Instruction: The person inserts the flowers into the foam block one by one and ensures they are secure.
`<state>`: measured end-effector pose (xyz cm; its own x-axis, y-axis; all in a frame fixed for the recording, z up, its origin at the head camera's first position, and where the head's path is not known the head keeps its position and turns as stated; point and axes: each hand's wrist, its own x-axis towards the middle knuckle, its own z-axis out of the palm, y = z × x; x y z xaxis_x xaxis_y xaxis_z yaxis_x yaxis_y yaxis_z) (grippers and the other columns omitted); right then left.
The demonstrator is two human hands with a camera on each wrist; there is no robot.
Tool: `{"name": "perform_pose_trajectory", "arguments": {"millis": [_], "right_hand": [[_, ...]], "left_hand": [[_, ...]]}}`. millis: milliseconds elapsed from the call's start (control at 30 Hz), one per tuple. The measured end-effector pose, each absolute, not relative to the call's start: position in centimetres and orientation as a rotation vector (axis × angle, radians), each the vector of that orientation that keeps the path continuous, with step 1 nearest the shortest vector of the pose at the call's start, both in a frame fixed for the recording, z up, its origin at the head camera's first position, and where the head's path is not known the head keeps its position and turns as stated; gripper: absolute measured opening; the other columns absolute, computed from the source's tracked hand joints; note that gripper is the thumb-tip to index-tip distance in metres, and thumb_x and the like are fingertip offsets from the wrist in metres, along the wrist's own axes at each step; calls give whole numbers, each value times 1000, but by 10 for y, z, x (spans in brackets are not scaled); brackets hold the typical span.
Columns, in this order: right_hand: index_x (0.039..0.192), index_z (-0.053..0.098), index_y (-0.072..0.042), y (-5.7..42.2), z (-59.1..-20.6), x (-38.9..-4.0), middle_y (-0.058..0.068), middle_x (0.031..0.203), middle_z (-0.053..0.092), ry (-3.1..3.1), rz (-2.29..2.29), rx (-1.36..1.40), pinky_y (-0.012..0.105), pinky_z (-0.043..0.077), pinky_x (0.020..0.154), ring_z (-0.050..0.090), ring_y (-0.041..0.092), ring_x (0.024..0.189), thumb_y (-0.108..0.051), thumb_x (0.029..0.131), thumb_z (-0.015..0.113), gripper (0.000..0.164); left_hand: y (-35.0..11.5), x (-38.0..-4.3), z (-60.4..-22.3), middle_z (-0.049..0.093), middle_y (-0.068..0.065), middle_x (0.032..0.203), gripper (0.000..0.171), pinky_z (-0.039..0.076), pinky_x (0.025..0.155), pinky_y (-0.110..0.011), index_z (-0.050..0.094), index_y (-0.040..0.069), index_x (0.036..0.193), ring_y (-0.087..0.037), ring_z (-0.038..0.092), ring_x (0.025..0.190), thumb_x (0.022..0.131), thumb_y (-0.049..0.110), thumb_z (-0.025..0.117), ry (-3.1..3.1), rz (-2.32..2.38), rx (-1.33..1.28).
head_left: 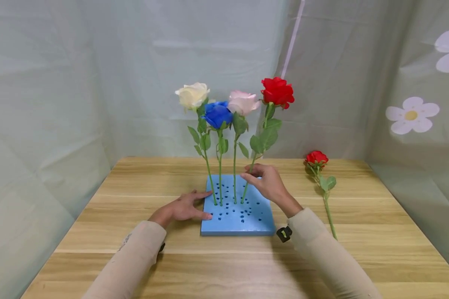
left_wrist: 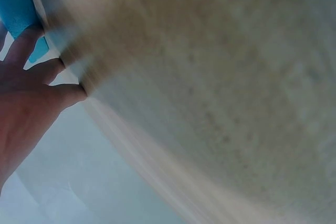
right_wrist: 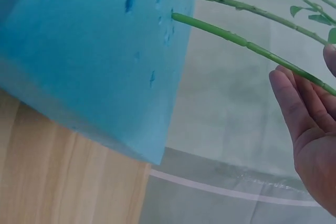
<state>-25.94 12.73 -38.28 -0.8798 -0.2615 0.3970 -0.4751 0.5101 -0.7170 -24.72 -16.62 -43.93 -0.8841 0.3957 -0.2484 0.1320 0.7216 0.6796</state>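
Note:
A blue foam block (head_left: 235, 227) full of small holes sits on the table. Upright in it stand a white rose (head_left: 192, 96), a blue rose (head_left: 218, 114), a pink rose (head_left: 243, 103) and a red rose (head_left: 278, 92), which leans right. My right hand (head_left: 267, 182) holds the red rose's green stem between thumb and fingers, above the block. In the right wrist view this stem (right_wrist: 226, 35) enters a hole. My left hand (head_left: 187, 207) rests at the block's left edge, fingers spread, thumb and a finger touching its top.
Another red rose (head_left: 317, 158) lies on the wooden table (head_left: 134, 241) to the right, its stem pointing toward the front. Pale fabric (head_left: 209, 41) hangs behind and along both sides, with printed flowers (head_left: 412, 115) on the right.

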Motion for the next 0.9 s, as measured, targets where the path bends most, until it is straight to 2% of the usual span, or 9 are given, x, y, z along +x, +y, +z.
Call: {"name": "perform_pose_trajectory", "arguments": {"millis": [267,500,800,900], "right_hand": [[116,70,3,135,-385,-263,11,93,75,-2547,1382,542,37,59,74,73,22,81,-17,98,66,27],[105,71,4,137,-377,-262,11,88,74,-2529,1386,529,38,59,74,72,24,79,-12,98,65,18],[101,69,7,142,-365,-261,16,88,73,-2476,1422,566,32,59,73,73,28,82,-5,98,62,14],[100,70,6,143,-364,-261,14,86,73,-2481,1406,562,31,59,72,73,26,80,-5,98,63,14]], "left_hand": [[-166,-246,-438,16,-24,163,89,13,112,-69,40,29,154,-45,6,150,79,52,81,2547,968,406],[-165,-246,-437,16,-25,162,89,13,112,-70,40,29,154,-45,6,150,79,51,82,2545,965,413],[-166,-246,-438,15,-24,163,90,12,112,-70,39,29,155,-46,4,149,78,53,81,2545,959,400],[-166,-246,-438,16,-23,163,90,12,112,-71,39,29,155,-46,4,149,78,53,81,2544,960,404]]}}
